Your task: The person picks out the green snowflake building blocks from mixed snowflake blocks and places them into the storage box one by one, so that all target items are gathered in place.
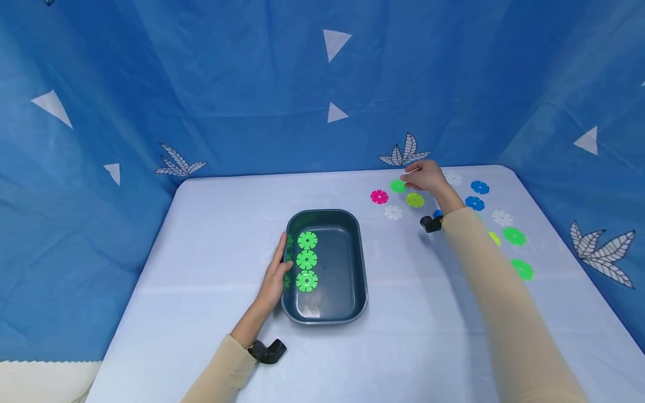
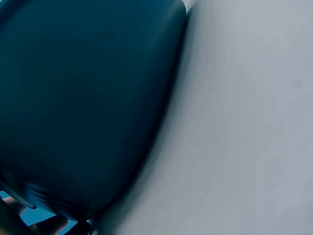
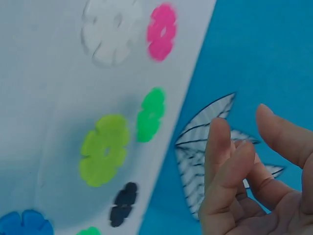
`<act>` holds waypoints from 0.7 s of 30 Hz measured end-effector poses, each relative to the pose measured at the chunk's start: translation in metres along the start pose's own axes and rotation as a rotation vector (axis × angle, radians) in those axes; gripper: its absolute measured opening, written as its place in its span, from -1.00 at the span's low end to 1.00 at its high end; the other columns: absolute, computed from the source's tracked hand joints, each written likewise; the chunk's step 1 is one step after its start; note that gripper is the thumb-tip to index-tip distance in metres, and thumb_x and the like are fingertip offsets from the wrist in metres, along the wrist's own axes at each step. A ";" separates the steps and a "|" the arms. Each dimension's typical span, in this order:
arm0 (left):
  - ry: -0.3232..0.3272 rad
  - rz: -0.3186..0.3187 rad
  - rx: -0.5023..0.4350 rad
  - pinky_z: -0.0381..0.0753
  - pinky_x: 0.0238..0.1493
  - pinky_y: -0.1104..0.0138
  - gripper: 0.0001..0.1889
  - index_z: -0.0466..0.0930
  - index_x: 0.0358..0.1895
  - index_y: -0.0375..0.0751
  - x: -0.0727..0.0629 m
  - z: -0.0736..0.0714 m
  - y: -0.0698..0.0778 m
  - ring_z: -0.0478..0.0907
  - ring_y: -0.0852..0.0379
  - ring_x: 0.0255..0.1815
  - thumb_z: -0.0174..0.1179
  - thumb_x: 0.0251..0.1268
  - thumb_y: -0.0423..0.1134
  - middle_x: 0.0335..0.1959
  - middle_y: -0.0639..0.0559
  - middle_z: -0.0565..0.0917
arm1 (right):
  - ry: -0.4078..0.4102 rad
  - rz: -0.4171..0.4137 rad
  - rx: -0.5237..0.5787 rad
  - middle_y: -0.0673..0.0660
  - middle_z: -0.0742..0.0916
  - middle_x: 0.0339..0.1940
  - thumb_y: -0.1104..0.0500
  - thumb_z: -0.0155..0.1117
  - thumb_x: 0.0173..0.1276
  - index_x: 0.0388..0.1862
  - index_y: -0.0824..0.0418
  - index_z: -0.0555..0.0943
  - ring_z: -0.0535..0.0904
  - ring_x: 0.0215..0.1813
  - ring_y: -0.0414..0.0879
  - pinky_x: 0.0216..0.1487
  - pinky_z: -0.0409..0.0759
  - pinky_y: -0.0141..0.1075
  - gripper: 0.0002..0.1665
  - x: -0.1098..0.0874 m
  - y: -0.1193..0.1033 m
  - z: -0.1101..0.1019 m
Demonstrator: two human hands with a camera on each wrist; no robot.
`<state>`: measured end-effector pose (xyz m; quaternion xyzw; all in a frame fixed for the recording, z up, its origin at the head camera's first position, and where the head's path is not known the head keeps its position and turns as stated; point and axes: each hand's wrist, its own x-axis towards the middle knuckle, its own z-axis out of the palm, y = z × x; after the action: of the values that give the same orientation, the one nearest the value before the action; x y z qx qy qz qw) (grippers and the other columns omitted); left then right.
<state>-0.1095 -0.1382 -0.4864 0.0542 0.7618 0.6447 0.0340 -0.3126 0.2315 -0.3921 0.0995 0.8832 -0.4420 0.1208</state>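
My left hand grips the left wall of a dark teal plastic tray, thumb over the rim. Fingertips show at the tray's underside corner in the left wrist view. Three green notched discs lie in a column along the tray's left side. Over the far right of the table is my right hand, thumb and fingers apart with nothing between them. Close by it are a green disc and a yellow-green disc. A dark disc shows in the right wrist view.
On the white-covered table lie more notched discs: a pink one, a white one, blue ones and green ones to the right. A blue patterned curtain hangs behind the table.
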 end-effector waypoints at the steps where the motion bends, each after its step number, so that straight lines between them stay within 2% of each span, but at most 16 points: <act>1: 0.001 -0.001 0.002 -0.32 0.59 -0.04 -0.32 -0.17 0.60 0.07 0.000 0.000 0.000 -0.32 0.01 0.64 -0.27 0.47 -0.37 0.63 0.07 -0.17 | 0.011 0.003 0.002 0.33 0.58 0.11 0.11 0.21 0.42 0.31 0.37 0.39 0.63 0.07 0.16 0.21 0.57 -0.03 -0.42 0.005 0.001 0.000; 4: 0.001 -0.003 0.001 -0.32 0.59 -0.04 -0.32 -0.18 0.60 0.07 -0.001 -0.001 0.001 -0.32 0.02 0.64 -0.27 0.48 -0.37 0.63 0.08 -0.17 | 0.037 0.014 -0.025 0.32 0.60 0.06 0.13 0.24 0.40 0.28 0.39 0.41 0.64 0.00 0.12 0.13 0.60 -0.07 -0.44 0.019 0.009 0.002; 7: -0.001 -0.004 -0.008 -0.31 0.59 -0.04 -0.32 -0.18 0.60 0.06 -0.001 0.000 0.001 -0.32 0.02 0.64 -0.27 0.48 -0.37 0.63 0.08 -0.17 | 0.050 0.063 -0.077 0.32 0.58 0.06 0.11 0.28 0.37 0.26 0.37 0.43 0.63 -0.03 0.09 0.04 0.63 -0.17 -0.43 0.032 0.019 0.005; 11: 0.000 -0.004 -0.022 -0.30 0.59 -0.03 -0.32 -0.19 0.60 0.08 -0.001 0.000 0.000 -0.32 0.04 0.64 -0.28 0.48 -0.37 0.63 0.10 -0.17 | 0.058 0.129 -0.147 0.31 0.57 0.11 0.05 0.31 0.35 0.24 0.32 0.44 0.59 -0.02 0.06 -0.04 0.56 -0.25 -0.41 0.043 0.030 0.009; 15: 0.004 0.001 -0.022 -0.29 0.59 -0.03 -0.32 -0.18 0.60 0.07 -0.002 0.000 0.000 -0.31 0.03 0.64 -0.27 0.47 -0.37 0.63 0.10 -0.17 | 0.054 0.125 -0.205 0.32 0.59 0.10 0.00 0.31 0.34 0.23 0.33 0.44 0.52 0.02 0.09 0.06 0.52 -0.13 -0.39 0.042 0.034 0.013; 21: 0.006 0.000 -0.013 -0.29 0.59 -0.02 -0.32 -0.18 0.60 0.06 -0.001 -0.001 0.000 -0.30 0.02 0.64 -0.27 0.47 -0.36 0.63 0.09 -0.16 | 0.073 0.102 -0.269 0.32 0.52 0.20 -0.02 0.33 0.29 0.23 0.34 0.47 0.37 0.13 0.16 0.24 0.47 0.00 -0.35 0.040 0.034 0.020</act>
<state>-0.1085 -0.1389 -0.4862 0.0521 0.7578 0.6496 0.0322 -0.3389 0.2379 -0.4415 0.1431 0.9322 -0.3090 0.1229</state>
